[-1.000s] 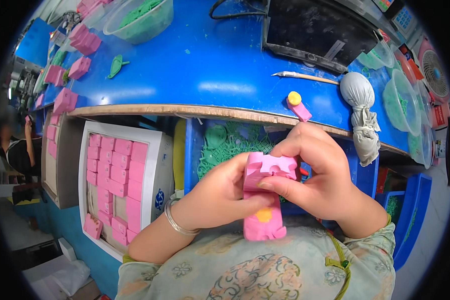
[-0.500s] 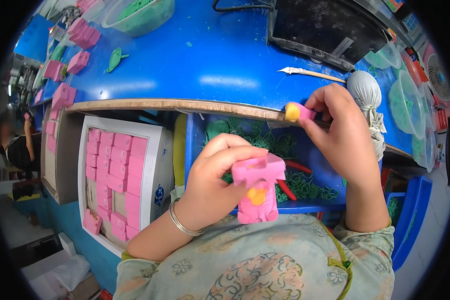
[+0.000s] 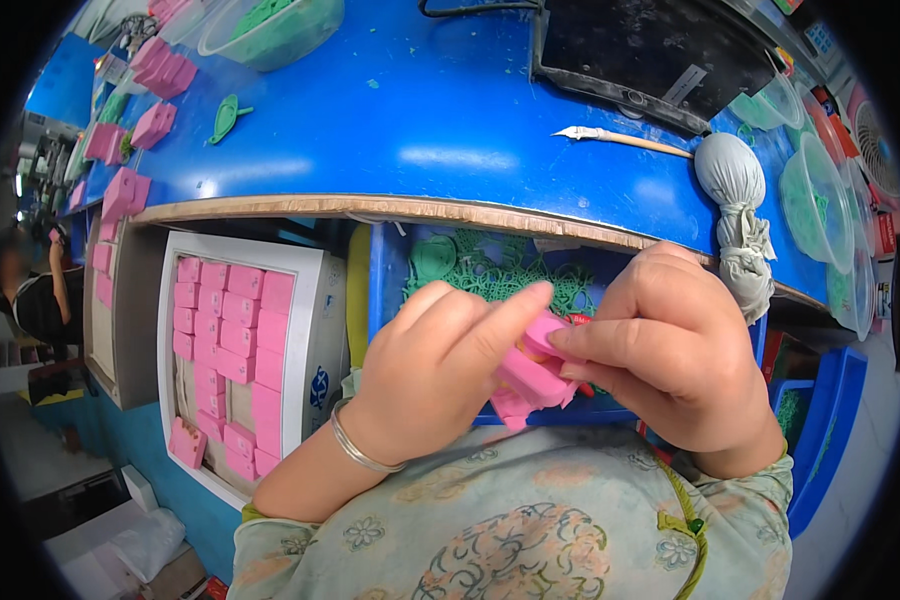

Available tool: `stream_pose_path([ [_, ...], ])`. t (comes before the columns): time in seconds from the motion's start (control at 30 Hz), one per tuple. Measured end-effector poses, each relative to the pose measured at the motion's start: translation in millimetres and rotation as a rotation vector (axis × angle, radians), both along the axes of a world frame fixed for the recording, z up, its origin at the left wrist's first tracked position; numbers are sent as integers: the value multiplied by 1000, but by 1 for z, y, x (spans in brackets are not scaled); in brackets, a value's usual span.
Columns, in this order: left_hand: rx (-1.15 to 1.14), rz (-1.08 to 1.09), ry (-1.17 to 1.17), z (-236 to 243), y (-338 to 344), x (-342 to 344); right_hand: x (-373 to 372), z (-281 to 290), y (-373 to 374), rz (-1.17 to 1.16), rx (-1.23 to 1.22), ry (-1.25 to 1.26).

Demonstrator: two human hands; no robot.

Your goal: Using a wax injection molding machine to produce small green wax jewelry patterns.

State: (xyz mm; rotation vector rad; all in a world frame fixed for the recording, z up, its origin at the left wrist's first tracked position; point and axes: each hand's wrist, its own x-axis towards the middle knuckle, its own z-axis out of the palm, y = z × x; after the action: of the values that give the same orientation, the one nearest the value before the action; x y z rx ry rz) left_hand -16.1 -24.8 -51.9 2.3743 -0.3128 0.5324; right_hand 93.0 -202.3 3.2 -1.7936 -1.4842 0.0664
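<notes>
In the head view, the left hand [image 3: 425, 360] grips a pink block [image 3: 538, 382] over the near edge of a blue tray [image 3: 378, 300], and the right hand [image 3: 675, 350] pinches the block's right side between thumb and fingers. Green strands [image 3: 470, 272] lie toward the tray's far edge. A grey bundle [image 3: 730, 178] overhangs the blue table's [image 3: 400, 120] front edge.

Left hand [image 3: 425, 360], right hand [image 3: 675, 345], both gripping pink pieces [image 3: 536, 382]; blue tray [image 3: 386, 275] beneath

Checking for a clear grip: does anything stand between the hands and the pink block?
Nothing visible: the left hand holds the pink block, with the right hand right up against it.
</notes>
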Motion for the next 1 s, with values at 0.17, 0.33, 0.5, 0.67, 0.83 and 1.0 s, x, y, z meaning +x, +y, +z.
stream_pose_path([
  [0.17,-77,1,120,9,-7,-1,-4,-10,7,-42,-23,-310],
  [0.33,-274,-121,357,11,-12,-1,-10,-30,13,-150,62,-406],
  [0.5,-405,-245,375,12,-11,2,-3,-27,18,-119,51,-110],
  [0.67,-548,-332,392,7,-14,1,6,-29,16,234,-102,877],
  [0.83,-830,-83,603,0,-14,2,-3,-29,12,-133,-41,586],
  [1.0,-1238,-14,659,4,-22,1,1,-41,5,-174,17,293],
])
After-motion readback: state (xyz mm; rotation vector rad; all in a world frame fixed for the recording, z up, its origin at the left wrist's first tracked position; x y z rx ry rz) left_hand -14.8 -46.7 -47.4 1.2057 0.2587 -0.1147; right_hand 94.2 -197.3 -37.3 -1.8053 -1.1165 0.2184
